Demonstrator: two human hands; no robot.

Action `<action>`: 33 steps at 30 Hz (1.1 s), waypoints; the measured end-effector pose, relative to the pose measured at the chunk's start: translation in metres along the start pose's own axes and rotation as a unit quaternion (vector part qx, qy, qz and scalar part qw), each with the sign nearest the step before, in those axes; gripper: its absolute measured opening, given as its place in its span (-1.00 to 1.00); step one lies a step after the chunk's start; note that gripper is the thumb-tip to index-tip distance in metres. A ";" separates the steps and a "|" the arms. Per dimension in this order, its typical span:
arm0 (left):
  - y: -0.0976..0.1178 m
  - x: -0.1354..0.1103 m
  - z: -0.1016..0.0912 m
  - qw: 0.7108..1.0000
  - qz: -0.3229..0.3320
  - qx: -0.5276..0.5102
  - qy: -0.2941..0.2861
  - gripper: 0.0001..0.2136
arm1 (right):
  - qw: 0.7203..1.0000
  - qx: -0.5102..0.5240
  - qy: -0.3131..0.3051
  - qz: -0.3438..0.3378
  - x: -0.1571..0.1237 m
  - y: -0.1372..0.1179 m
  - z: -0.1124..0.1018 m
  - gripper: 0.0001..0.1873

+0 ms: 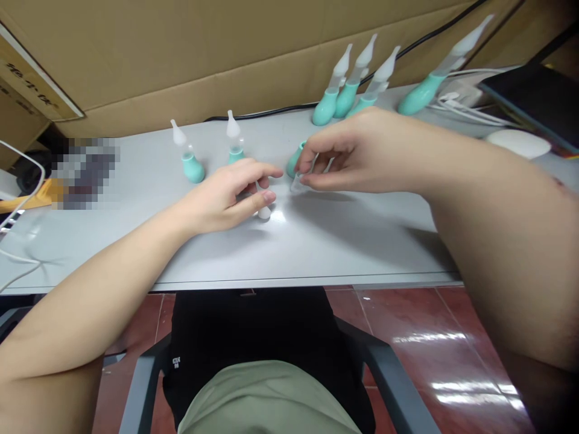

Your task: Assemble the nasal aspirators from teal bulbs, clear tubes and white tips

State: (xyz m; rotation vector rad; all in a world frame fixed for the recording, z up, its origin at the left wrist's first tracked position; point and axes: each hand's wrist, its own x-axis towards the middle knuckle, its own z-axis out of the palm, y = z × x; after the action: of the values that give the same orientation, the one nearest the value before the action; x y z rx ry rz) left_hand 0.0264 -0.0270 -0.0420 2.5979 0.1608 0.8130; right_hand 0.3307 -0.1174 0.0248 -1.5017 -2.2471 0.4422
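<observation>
Teal bulb (295,161) and clear tube (299,182) sit mid-desk (316,241), the tube pinched in the right hand (357,150). The left hand (226,196) pinches a white nozzle cap (263,211) just beside it. Four tall aspirators (337,90) stand assembled at the rear and two short aspirators (190,160) farther left, so this unit appears to be still in parts.

Shows teal on the bulbs (193,169), translucent white on their tips (178,133). Reads pale grey on the table (316,247), brown on the cardboard (181,54), black on the cable (271,112). Shows glossy red-brown on the floor tiles (407,319), black on the shirt (253,325).
</observation>
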 end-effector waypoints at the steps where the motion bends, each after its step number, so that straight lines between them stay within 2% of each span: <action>1: 0.000 0.000 0.000 1.000 -0.003 0.001 0.000 -0.55 | 1.000 0.012 0.002 -0.003 0.001 0.000 0.002 -0.93; 6: 0.003 0.002 0.001 0.999 -0.046 0.011 0.017 -0.38 | 0.994 0.094 0.029 -0.046 0.002 -0.007 0.017 -0.86; 9: 0.004 0.003 0.005 0.994 -0.092 -0.037 0.034 -0.44 | 0.981 0.160 0.087 -0.073 0.004 -0.013 0.027 -0.88; 12: 0.002 0.004 0.011 0.984 -0.127 -0.105 0.071 -0.53 | 0.960 0.237 0.137 -0.058 0.007 -0.019 0.035 -0.79; 15: 0.001 0.006 0.014 0.973 -0.141 -0.146 0.114 -0.62 | 0.951 0.272 0.141 -0.039 0.009 -0.022 0.037 -0.71; 20: 0.008 0.010 0.009 0.945 -0.195 -0.232 0.124 -0.55 | 0.928 0.319 0.189 -0.027 0.008 -0.018 0.037 -0.71; 27: 0.008 0.011 0.011 0.903 -0.223 -0.351 0.112 -0.50 | 0.932 0.316 0.173 -0.025 0.009 -0.020 0.040 -0.72; 33: 0.011 0.014 0.011 0.895 -0.227 -0.362 0.125 -0.46 | 0.937 0.305 0.170 -0.028 0.005 -0.027 0.036 -0.79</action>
State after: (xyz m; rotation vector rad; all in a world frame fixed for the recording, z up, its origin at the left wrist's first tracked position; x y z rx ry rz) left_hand 0.0439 -0.0380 -0.0385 1.6608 0.4282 0.8217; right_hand 0.2892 -0.1243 0.0067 -1.0838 -1.6650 0.7190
